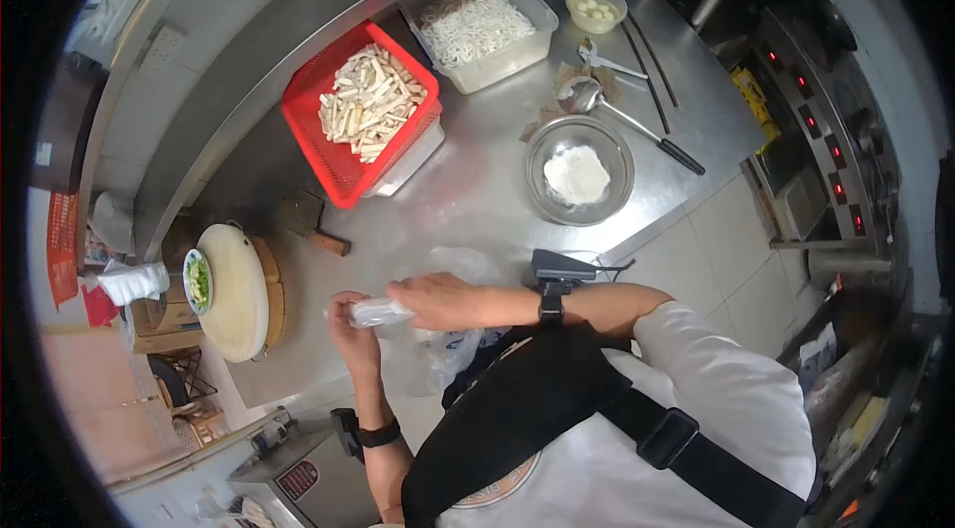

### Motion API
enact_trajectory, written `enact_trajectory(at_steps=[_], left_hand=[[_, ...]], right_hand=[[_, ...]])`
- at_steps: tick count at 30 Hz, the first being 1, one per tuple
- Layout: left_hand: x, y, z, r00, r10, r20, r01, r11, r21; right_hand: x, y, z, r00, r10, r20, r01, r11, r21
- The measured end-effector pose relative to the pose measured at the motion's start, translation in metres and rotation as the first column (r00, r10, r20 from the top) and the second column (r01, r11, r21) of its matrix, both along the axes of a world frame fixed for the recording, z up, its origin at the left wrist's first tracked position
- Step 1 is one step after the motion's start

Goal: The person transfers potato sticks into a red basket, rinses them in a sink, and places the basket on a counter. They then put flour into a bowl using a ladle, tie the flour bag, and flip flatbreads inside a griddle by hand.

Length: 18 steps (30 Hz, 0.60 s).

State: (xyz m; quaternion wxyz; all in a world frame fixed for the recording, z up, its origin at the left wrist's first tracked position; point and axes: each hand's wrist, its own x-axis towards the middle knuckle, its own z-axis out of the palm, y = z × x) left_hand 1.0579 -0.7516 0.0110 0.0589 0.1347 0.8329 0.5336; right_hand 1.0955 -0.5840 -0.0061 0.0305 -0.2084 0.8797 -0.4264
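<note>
Both hands meet over the near edge of the steel counter. My right hand is closed around a twisted clear plastic bag. My left hand grips the same bag from below, fingers wrapped on its end. More crumpled clear plastic hangs beneath the hands. Each wrist wears a black band with a small device.
A red basket of pale cut strips, a clear tub of white noodles and a steel bowl of white flour stand beyond. A ladle, a cleaver, a round chopping board and a small dish of greens lie around. A stove is at right.
</note>
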Motion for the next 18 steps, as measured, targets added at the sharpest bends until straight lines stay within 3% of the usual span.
enact_trajectory(at_steps=[1, 2, 3, 4, 5, 7, 9, 11, 13, 14, 15, 16, 17, 18], left_hand=[[-0.004, 0.004, 0.000, 0.991, 0.085, -0.101, -0.081, 0.996, 0.042], [-0.007, 0.008, 0.000, 0.964, 0.177, -0.199, -0.161, 0.982, 0.094], [-0.009, 0.011, 0.004, 0.965, 0.176, -0.195, -0.161, 0.983, 0.089], [-0.010, 0.014, 0.010, 0.957, 0.241, -0.161, -0.208, 0.958, 0.199], [-0.011, 0.016, 0.013, 0.945, 0.303, -0.122, -0.254, 0.917, 0.307], [-0.017, 0.016, 0.015, 0.930, 0.341, -0.133, -0.273, 0.889, 0.368], [-0.020, 0.015, 0.021, 0.911, 0.387, -0.144, -0.295, 0.855, 0.427], [-0.018, 0.016, 0.036, 0.931, 0.324, 0.170, -0.362, 0.749, 0.555], [-0.012, 0.028, 0.052, 0.928, 0.288, 0.236, -0.373, 0.719, 0.587], [-0.008, 0.035, 0.059, 0.922, 0.241, 0.303, -0.382, 0.690, 0.615], [-0.006, 0.039, 0.066, 0.920, 0.252, 0.299, -0.388, 0.685, 0.616], [-0.004, 0.042, 0.073, 0.944, 0.129, 0.303, -0.309, 0.668, 0.677], [-0.002, 0.043, 0.077, 0.956, 0.011, 0.292, -0.232, 0.636, 0.736], [-0.001, 0.043, 0.079, 0.958, 0.041, 0.282, -0.244, 0.631, 0.737]], right_hand=[[0.004, -0.001, 0.002, 0.994, -0.063, 0.090, 0.074, 0.990, -0.122], [0.005, 0.000, 0.003, 0.993, -0.067, 0.093, 0.078, 0.989, -0.125], [0.006, 0.004, 0.015, 0.971, 0.039, 0.234, 0.017, 0.972, -0.233], [0.006, 0.005, 0.021, 0.920, 0.160, 0.357, -0.028, 0.938, -0.347], [0.007, 0.003, 0.021, 0.919, 0.162, 0.359, -0.028, 0.936, -0.350], [0.006, 0.001, 0.021, 0.875, 0.414, 0.250, -0.099, 0.660, -0.745], [0.006, -0.003, 0.025, 0.853, 0.471, 0.224, -0.173, 0.661, -0.730], [0.007, -0.008, 0.026, 0.823, 0.531, 0.200, -0.249, 0.655, -0.714], [0.003, -0.009, 0.023, 0.661, 0.676, 0.325, -0.269, 0.619, -0.738], [0.001, -0.008, 0.020, 0.656, 0.682, 0.323, -0.278, 0.617, -0.737], [-0.001, -0.004, 0.014, 0.554, 0.767, 0.324, -0.227, 0.513, -0.828], [-0.005, -0.002, 0.005, 0.442, 0.844, 0.304, -0.159, 0.407, -0.900], [-0.016, -0.003, -0.019, 0.436, 0.850, 0.296, -0.136, 0.388, -0.912], [-0.028, -0.005, -0.037, 0.422, 0.860, 0.288, -0.117, 0.366, -0.923]])
